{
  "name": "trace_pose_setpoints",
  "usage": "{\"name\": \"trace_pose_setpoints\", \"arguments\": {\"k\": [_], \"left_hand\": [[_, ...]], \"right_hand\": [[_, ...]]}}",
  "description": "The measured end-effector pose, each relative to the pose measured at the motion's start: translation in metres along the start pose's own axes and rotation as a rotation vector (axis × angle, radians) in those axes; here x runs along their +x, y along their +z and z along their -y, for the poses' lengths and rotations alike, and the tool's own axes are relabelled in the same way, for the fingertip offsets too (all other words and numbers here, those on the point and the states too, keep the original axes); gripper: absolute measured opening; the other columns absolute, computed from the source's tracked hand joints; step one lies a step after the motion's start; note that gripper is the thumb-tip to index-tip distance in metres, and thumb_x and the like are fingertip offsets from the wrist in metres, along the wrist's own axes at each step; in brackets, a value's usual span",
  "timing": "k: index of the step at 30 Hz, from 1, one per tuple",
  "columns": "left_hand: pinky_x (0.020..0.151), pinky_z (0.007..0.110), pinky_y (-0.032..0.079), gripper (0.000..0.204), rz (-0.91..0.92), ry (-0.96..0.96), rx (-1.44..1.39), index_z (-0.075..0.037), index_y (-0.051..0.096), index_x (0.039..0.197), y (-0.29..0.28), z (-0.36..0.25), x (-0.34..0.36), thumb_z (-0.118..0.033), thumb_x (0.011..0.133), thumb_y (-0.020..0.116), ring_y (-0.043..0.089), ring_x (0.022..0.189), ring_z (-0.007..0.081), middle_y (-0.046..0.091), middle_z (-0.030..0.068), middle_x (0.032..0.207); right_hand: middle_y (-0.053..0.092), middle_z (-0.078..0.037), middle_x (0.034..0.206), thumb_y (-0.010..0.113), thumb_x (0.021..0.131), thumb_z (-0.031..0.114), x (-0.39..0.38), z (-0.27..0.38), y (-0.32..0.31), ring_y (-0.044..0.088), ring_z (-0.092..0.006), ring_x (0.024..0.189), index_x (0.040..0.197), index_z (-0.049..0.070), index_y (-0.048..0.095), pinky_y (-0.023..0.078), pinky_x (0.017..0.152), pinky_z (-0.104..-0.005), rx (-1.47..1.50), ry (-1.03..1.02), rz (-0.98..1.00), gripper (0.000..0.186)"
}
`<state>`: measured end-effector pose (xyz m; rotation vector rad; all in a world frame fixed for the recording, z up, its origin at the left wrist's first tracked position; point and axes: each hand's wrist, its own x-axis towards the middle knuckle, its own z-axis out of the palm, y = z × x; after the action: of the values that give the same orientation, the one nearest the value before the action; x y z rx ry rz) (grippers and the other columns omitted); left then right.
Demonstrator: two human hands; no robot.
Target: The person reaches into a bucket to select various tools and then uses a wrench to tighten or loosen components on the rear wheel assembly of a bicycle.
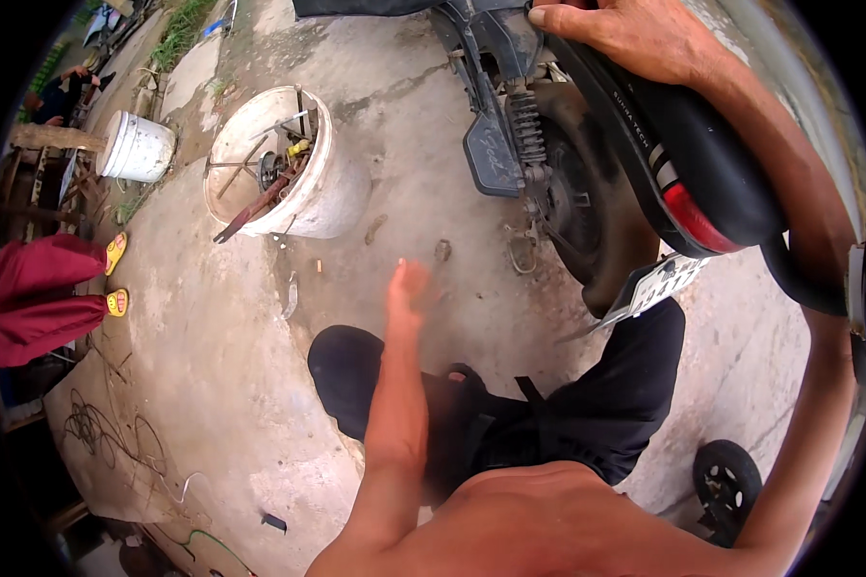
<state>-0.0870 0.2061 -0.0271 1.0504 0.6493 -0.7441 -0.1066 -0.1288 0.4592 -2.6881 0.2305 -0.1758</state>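
A black electric scooter stands at the upper right, its long black seat [722, 163] angled towards me, with a red rear light [695, 223]. My right hand [635, 37] is closed over the seat, the thumb along its left edge; the picture's top edge cuts off part of the fingers. Below the seat show the rear wheel [579, 192], a coil spring [527, 127] and a tilted number plate [656, 281]. My left hand [410, 290] is in mid-air over the concrete, left of the wheel, its fingers smeared by motion. I can make out nothing in it.
A white bucket [342, 192] of metal tools and parts stands left of the scooter. Another white bucket [142, 146] is farther left. A person in dark red trousers [53, 288] and yellow sandals is nearby. Wires [96, 428] lie lower left; a small wheel [726, 479] is lower right.
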Motion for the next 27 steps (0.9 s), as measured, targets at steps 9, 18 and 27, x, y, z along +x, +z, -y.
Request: {"name": "trace_pose_setpoints", "arguments": {"k": [9, 18, 27], "left_hand": [[0.048, 0.030, 0.046, 0.029, 0.156, -0.537, 0.340, -0.010, 0.057, 0.103, 0.009, 0.055, 0.045, -0.033, 0.097, 0.073, 0.056, 0.059, 0.0159, 0.068, 0.0071, 0.089], [0.043, 0.031, 0.040, 0.016, 0.127, -0.015, 0.396, -0.008, 0.054, 0.105, 0.070, 0.076, -0.041, -0.024, 0.105, 0.058, 0.048, 0.049, 0.0155, 0.063, 0.0071, 0.075], [0.056, 0.040, 0.044, 0.024, 0.199, 0.058, 0.609, -0.003, 0.059, 0.102, 0.098, 0.158, -0.061, -0.026, 0.106, 0.054, 0.056, 0.059, 0.0235, 0.064, 0.0151, 0.076]], "right_hand": [[0.073, -0.015, 0.082, 0.069, 0.091, 0.027, 0.006, 0.011, -0.010, 0.071, -0.0239, 0.081, 0.090, 0.001, 0.073, 0.055, 0.076, -0.0386, -0.158, 0.100, 0.019, 0.026], [0.074, -0.018, 0.087, 0.068, 0.091, 0.034, 0.008, -0.011, -0.012, 0.072, -0.0299, 0.085, 0.096, 0.002, 0.073, 0.055, 0.078, -0.0415, -0.173, 0.082, 0.008, 0.033], [0.074, -0.020, 0.095, 0.065, 0.090, 0.042, 0.010, -0.004, -0.016, 0.071, -0.0356, 0.093, 0.098, 0.003, 0.073, 0.054, 0.085, -0.0435, -0.166, 0.037, 0.033, 0.041]]}}
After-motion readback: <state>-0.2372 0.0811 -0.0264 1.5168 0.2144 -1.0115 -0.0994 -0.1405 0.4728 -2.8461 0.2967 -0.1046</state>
